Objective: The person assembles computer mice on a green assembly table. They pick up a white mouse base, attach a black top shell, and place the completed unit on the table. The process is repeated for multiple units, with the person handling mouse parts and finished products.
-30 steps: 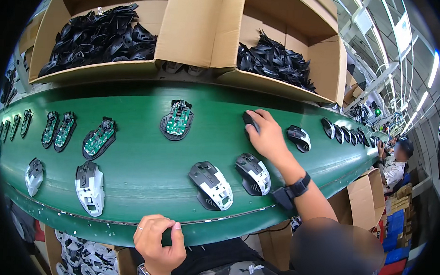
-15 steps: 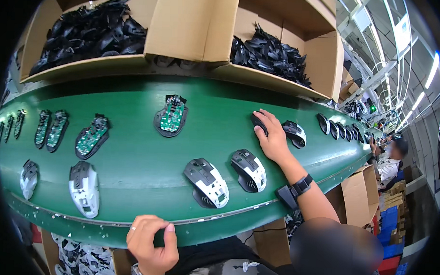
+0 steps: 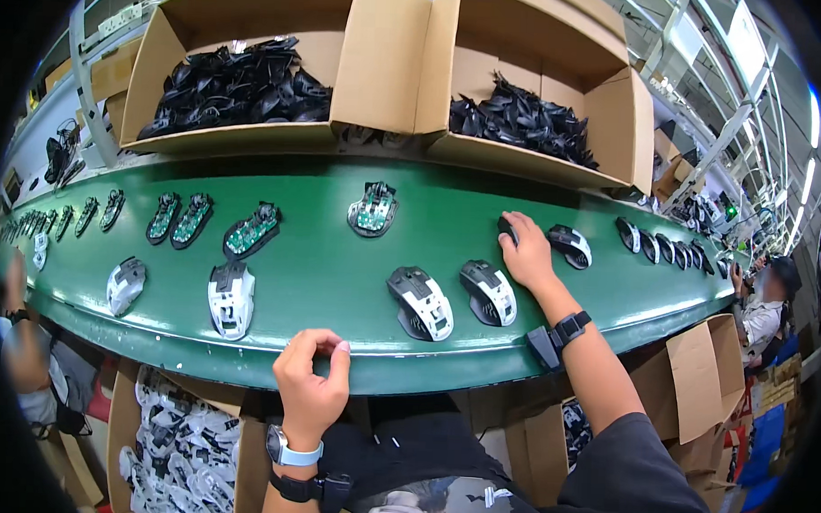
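Lower centre: left hand (image 3: pixel 312 380), fingers loosely curled, holding nothing, at the green tabletop's (image 3: pixel 328 281) near edge. Beyond, around centre: two grey-and-white mouse shells (image 3: pixel 420 304). Right of centre: right hand (image 3: pixel 529 258), fingers closed over a dark mouse (image 3: pixel 505 227), partly hidden. Over the past second it has slid rightward, narrowing the gap; now near the black-and-white mouse (image 3: pixel 570 247). Upper centre: circuit-board base (image 3: pixel 372 212), untouched. Farthest, top: cartons (image 3: pixel 381 61) of black parts (image 3: pixel 240 88).

Landmark: lone circuit-board base (image 3: pixel 372 210).
Free lane: bare green belt (image 3: pixel 328 281), landmark toward wearer.
Obstacles: cardboard boxes (image 3: pixel 381 56), behind; grey-and-white shell (image 3: pixel 231 300), near-left; two similar shells (image 3: pixel 421 302), near-right; right hand (image 3: pixel 527 252) over dark piece (image 3: pixel 507 229), right; left hand (image 3: pixel 314 380), lane's near end.
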`<state>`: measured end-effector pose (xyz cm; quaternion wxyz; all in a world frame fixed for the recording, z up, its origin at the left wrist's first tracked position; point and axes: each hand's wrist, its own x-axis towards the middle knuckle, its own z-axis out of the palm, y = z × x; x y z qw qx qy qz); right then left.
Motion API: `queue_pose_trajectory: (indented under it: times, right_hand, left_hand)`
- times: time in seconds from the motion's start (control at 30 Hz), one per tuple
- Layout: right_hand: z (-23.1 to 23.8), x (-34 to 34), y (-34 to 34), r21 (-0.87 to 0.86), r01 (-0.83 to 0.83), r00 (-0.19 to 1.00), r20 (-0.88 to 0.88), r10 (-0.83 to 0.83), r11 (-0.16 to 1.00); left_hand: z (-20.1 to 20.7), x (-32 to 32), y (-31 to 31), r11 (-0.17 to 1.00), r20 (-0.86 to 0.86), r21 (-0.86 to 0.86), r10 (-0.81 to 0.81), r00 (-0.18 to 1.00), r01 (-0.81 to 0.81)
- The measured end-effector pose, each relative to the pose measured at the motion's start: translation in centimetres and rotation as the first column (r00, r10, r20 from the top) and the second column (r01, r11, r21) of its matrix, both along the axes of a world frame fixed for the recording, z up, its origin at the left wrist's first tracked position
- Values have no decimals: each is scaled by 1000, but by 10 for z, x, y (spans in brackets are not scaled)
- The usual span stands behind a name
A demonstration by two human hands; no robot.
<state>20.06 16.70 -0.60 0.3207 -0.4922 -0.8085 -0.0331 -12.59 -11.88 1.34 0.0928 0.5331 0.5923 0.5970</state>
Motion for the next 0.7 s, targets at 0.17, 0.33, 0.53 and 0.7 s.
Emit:
queue_pose_trajectory:
  times: [0.17, 0.33, 0.53, 0.7]
  right_hand:
    - [-7, -6, -4, -17, 45, 999, -25, -45, 999]
    - [9, 0, -9, -171, -17, 1000, -15, 14, 985]
    - [81, -52, 4, 39, -133, 963, 240, 119, 990]
    - [74, -222, 63, -409, -347, 875, 183, 448, 844]
  left_hand:
    - [-1, -2, -6, 998, -32, -50, -30, 999, 28]
    - [1, -3, -4, 998, -12, -53, -44, 999, 43]
    - [3, -13, -4, 996, -40, -53, -75, 996, 73]
    - [8, -13, 3, 992, -83, -65, -111, 990, 105]
